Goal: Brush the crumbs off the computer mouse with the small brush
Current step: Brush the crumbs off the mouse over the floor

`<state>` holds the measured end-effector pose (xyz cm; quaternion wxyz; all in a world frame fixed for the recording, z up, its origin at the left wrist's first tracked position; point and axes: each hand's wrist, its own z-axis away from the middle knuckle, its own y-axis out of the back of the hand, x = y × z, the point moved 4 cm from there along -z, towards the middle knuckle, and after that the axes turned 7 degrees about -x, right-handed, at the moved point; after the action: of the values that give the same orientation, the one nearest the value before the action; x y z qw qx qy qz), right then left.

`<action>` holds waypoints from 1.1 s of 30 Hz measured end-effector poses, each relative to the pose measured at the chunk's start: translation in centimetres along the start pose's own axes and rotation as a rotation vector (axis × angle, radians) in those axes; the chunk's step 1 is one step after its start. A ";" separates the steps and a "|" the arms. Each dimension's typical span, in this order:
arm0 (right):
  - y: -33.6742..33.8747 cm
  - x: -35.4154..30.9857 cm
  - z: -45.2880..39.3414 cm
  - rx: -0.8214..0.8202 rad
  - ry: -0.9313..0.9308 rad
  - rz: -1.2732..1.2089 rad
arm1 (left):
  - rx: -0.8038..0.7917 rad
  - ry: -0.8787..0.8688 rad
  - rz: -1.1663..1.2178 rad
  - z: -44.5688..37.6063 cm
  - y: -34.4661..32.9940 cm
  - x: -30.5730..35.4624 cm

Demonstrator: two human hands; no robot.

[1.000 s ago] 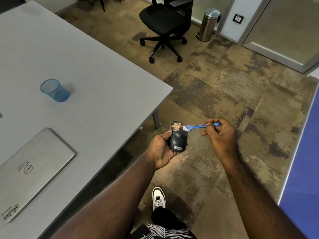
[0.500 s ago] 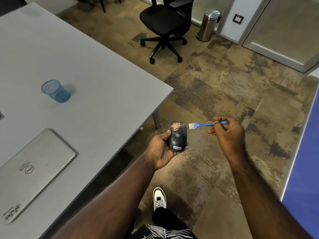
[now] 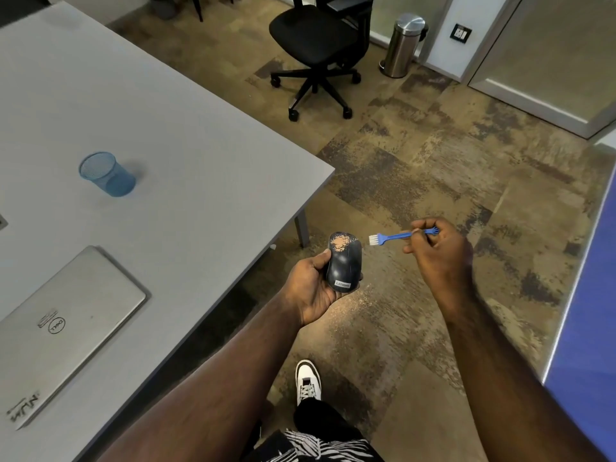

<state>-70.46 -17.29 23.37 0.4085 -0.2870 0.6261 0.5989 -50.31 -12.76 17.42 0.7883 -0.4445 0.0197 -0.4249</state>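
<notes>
My left hand (image 3: pixel 308 290) holds a dark computer mouse (image 3: pixel 345 265) upright over the floor, just off the table's corner. A patch of tan crumbs (image 3: pixel 340 242) covers the mouse's far end. My right hand (image 3: pixel 438 258) pinches the handle of a small blue brush (image 3: pixel 396 235). Its white bristles (image 3: pixel 373 240) point left and hang a short way to the right of the mouse, not touching it.
A grey table (image 3: pixel 186 181) at left carries a closed silver laptop (image 3: pixel 63 328) and a blue mesh cup (image 3: pixel 106 175). A black office chair (image 3: pixel 316 51) and a steel bin (image 3: pixel 403 45) stand farther back. Crumbs dust the carpet (image 3: pixel 353 305) below the mouse. A blue panel (image 3: pixel 590 311) lines the right edge.
The brush was touching the crumb patch a second ago; my right hand has since drawn it away to the right. The mouse has stayed in my left hand.
</notes>
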 end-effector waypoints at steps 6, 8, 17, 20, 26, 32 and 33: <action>-1.4 -0.4 0.2 -0.135 0.085 0.001 | 0.000 -0.012 -0.027 -0.1 -0.2 -0.2; -0.6 -0.3 -0.3 -0.055 0.062 0.063 | -0.001 -0.007 -0.029 0.1 -0.2 -0.2; -1.1 0.0 -0.6 -0.053 0.032 0.071 | -0.013 0.008 -0.008 0.3 -0.3 -0.5; -0.9 -0.1 -0.9 -0.014 0.015 -0.033 | -0.023 0.013 0.007 0.4 -0.4 -0.6; -0.9 -0.3 -0.7 -0.050 0.022 0.066 | -0.031 0.027 0.000 0.6 -0.6 -0.5; -1.9 -2.1 0.6 -0.236 0.144 -0.150 | -0.029 0.041 -0.028 0.7 -0.9 -0.5; -2.3 -2.1 0.8 -0.269 0.149 -0.124 | -0.031 0.042 -0.032 0.7 -1.0 -0.5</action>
<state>-67.36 -17.02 24.01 0.3548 -0.4207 0.5501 0.6281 -50.97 -12.15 18.36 0.7741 -0.4478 0.0356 -0.4462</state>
